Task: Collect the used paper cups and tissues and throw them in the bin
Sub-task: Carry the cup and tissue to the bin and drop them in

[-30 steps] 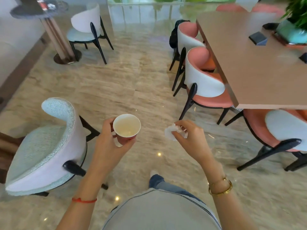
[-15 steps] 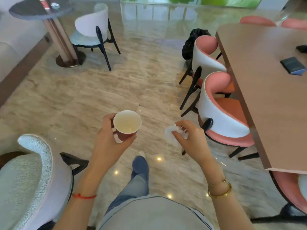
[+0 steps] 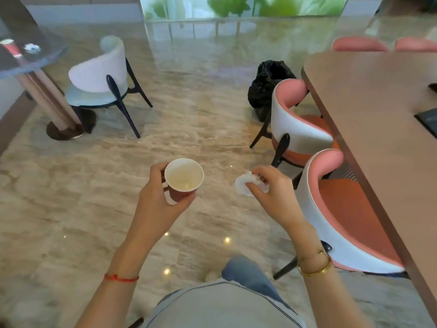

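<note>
My left hand grips a red paper cup with a pale inside, held upright in front of me. My right hand pinches a crumpled white tissue at the same height. A bin lined with a black bag stands on the floor ahead to the right, partly hidden behind a pink chair. On the round dark table at the far left stand another red cup and a white crumpled tissue.
Two pink-and-white chairs line the long wooden table on my right. A white chair stands beside the round table. Marble floor lies open between me and the bin.
I have walked forward: the bin and the round table are nearer, and the pale chair at my left has passed out of view. Both hands hold the same things.
</note>
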Demonstrator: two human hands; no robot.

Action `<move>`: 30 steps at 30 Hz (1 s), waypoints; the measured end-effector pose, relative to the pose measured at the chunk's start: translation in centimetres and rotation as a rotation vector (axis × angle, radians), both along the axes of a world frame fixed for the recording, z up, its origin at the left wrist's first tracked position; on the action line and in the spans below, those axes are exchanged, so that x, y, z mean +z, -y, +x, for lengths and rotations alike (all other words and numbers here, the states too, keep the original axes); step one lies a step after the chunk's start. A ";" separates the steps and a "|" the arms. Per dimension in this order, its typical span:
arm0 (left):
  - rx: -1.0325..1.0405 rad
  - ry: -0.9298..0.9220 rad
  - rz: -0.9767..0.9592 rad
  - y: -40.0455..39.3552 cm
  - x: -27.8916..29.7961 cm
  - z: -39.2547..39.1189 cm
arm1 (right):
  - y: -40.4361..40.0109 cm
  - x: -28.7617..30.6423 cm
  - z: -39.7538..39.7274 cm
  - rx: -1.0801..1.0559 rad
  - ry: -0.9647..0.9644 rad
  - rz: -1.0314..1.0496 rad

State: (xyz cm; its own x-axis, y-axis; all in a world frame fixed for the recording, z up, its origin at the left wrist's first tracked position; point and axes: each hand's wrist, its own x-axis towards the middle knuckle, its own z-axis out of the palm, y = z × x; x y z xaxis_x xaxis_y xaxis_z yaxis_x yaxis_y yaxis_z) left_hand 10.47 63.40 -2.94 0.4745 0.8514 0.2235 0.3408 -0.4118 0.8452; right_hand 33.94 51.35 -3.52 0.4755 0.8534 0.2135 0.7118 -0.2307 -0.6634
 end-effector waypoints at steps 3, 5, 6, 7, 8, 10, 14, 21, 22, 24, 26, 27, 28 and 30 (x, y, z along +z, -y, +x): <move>-0.030 -0.009 -0.027 -5.7 -0.3 3.3 | -5.0 -0.4 3.1 -0.016 -0.011 -0.024; -0.043 -0.010 -0.044 -9.3 -0.9 5.8 | -8.6 -0.9 5.5 -0.023 -0.013 -0.041; -0.045 -0.014 -0.049 -11.2 -1.2 7.1 | -10.4 -1.3 6.7 -0.022 -0.014 -0.048; -0.043 -0.018 -0.050 -13.0 -1.6 8.4 | -12.2 -1.7 8.1 -0.019 -0.013 -0.054; -0.041 -0.018 -0.050 -15.0 -2.0 9.9 | -14.2 -2.0 9.5 -0.018 -0.013 -0.057; -0.042 -0.018 -0.044 -19.0 -2.4 12.9 | -18.3 -2.6 12.5 -0.020 -0.023 -0.054; -0.041 -0.011 -0.026 -28.1 -2.0 20.0 | -27.5 -2.2 19.8 0.001 -0.012 -0.031; -0.042 -0.007 0.024 -42.8 0.3 32.1 | -42.6 0.1 31.9 -0.005 0.020 0.008; -0.043 -0.005 0.026 -44.4 0.4 33.5 | -44.3 0.2 33.3 -0.009 0.013 0.010; -0.046 -0.007 0.022 -47.5 0.5 36.1 | -47.2 0.2 35.7 -0.015 0.006 0.011; -0.054 -0.012 0.007 -50.6 0.1 38.7 | -50.1 -0.2 38.2 -0.026 0.000 0.005; -0.058 -0.012 -0.001 -52.2 -0.2 40.0 | -51.6 -0.5 39.4 -0.033 -0.010 -0.001; -0.061 -0.011 -0.004 -53.9 -0.6 41.3 | -53.0 -1.0 40.6 -0.040 -0.019 -0.004; -0.060 -0.016 -0.010 -57.6 -1.5 44.2 | -56.1 -2.1 43.2 -0.059 -0.024 -0.011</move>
State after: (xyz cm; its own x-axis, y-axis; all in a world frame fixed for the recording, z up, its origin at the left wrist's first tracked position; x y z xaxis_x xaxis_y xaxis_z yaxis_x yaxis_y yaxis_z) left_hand 54.63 120.99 -4.44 0.5283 0.8234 0.2072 0.3293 -0.4236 0.8439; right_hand 77.16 107.47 -5.59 0.5304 0.8257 0.1922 0.6802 -0.2792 -0.6777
